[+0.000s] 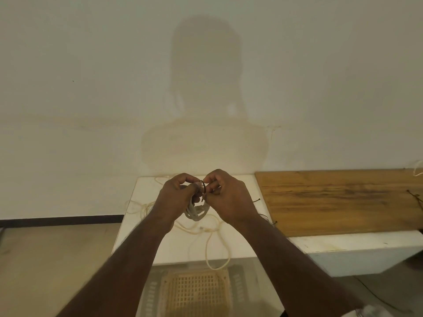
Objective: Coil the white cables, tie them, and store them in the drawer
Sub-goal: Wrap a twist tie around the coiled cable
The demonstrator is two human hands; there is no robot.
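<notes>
Both forearms are reaching forward, hands meeting. The left hand and right hand are curling their fingers, fingertips pinching together.

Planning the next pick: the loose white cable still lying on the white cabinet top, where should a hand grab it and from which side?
Take the loose white cable at the loop hanging over the front edge of the white cabinet top. It droops free of the surface there, so fingers can likely close round it from the front and below. Both hands are busy: left hand holds the coiled cable, right hand pinches the dark tie.
</notes>
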